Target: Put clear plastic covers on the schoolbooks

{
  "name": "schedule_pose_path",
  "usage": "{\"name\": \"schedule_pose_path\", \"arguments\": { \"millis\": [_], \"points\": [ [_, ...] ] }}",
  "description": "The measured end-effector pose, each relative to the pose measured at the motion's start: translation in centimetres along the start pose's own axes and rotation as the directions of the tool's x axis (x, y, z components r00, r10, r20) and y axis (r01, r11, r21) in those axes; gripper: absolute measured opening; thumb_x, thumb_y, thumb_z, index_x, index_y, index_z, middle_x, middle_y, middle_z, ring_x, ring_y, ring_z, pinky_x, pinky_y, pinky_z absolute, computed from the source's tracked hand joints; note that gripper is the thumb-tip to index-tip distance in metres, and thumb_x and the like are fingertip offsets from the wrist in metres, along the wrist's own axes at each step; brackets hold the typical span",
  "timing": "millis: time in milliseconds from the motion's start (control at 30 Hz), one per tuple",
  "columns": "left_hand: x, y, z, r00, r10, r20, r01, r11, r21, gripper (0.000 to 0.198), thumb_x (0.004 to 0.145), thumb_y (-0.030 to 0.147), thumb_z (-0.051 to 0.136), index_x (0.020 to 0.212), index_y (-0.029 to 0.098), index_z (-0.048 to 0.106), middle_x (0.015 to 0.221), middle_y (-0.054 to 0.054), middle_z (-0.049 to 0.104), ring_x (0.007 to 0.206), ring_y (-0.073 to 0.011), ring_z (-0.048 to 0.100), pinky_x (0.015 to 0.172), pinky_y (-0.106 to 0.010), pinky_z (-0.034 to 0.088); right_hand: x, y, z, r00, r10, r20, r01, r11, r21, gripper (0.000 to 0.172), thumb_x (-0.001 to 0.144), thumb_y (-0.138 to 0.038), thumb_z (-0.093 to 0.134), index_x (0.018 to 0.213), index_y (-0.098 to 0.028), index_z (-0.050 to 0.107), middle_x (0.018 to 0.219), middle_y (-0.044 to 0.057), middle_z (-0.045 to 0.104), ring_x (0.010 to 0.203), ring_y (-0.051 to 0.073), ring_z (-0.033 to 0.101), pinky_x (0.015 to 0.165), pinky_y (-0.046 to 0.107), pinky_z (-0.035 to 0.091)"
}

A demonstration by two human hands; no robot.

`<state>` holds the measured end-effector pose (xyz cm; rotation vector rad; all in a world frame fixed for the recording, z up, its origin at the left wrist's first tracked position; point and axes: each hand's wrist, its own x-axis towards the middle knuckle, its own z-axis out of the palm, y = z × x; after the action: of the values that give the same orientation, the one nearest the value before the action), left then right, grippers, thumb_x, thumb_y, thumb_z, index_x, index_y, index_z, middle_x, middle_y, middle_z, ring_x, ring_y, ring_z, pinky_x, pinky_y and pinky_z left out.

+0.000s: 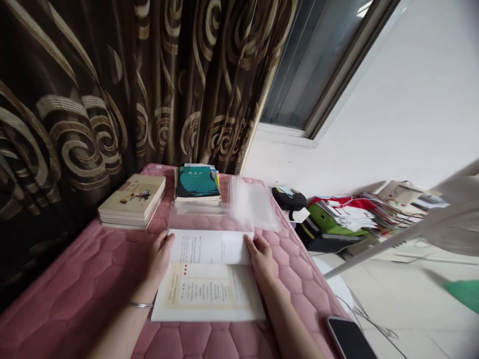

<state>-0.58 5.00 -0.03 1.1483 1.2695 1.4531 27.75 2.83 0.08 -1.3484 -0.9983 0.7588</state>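
In the head view an open book (pixel 209 289) lies on the pink quilted mattress, its printed pages facing up. My left hand (pixel 161 252) pinches the left edge of its upper leaf (pixel 213 247), thumb on top. Closed on the right edge of that same leaf is my right hand (pixel 262 254). A clear plastic book cover (pixel 209 217) spreads out flat just beyond the leaf's far edge. More clear plastic sheets (pixel 254 202) lie further back on the right.
A stack of beige books (pixel 132 199) stands at back left, beside a stack topped by a teal book (pixel 198 180). A phone (pixel 352 339) lies at the mattress's (pixel 299 279) right edge. Beyond are a fan pole (pixel 374 249), piled papers (pixel 348 214) and a patterned curtain (pixel 112 99).
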Motion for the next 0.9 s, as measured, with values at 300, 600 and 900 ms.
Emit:
{"name": "schedule_pose_path", "arguments": {
  "millis": [300, 600, 900],
  "points": [
    [-0.1, 0.5, 0.2, 1.000, 0.010, -0.007, -0.010, 1.000, 0.021, 0.037, 0.070, 0.057, 0.063, 0.069, 0.021, 0.053, 0.062, 0.002, 0.059, 0.061, -0.0170, 0.057, 0.056, -0.026, 0.045, -0.1, -0.3, 0.1, 1.000, -0.031, -0.006, 0.030, 0.999, -0.026, 0.045, 0.070, -0.065, 0.067, 0.069, -0.020, 0.060, 0.067, 0.001, 0.060, 0.064, 0.018, 0.052, 0.058, 0.028, 0.041],
    [0.1, 0.0, 0.1, 1.000, 0.004, -0.006, -0.004, 0.999, 0.044, 0.040, 0.071, 0.060, 0.061, 0.072, 0.021, 0.054, 0.066, 0.001, 0.061, 0.064, -0.0174, 0.058, 0.060, -0.027, 0.048, -0.7, -1.5, -0.1, 1.000, 0.007, 0.010, -0.007, 0.999, -0.050, 0.038, 0.069, -0.061, 0.067, 0.067, -0.023, 0.062, 0.065, 0.000, 0.060, 0.064, 0.020, 0.051, 0.057, 0.030, 0.042],
    [0.3, -0.2, -0.1, 0.998, 0.032, -0.058, -0.026, 0.995, 0.093, 0.035, 0.070, 0.056, 0.060, 0.073, 0.021, 0.054, 0.067, 0.000, 0.061, 0.065, -0.0183, 0.057, 0.059, -0.027, 0.046, -0.5, -1.1, 0.3, 1.000, -0.005, 0.014, 0.005, 1.000, 0.008, 0.040, 0.069, -0.060, 0.068, 0.062, -0.023, 0.052, 0.060, -0.002, 0.051, 0.059, 0.016, 0.044, 0.053, 0.028, 0.036]
  ]
}}
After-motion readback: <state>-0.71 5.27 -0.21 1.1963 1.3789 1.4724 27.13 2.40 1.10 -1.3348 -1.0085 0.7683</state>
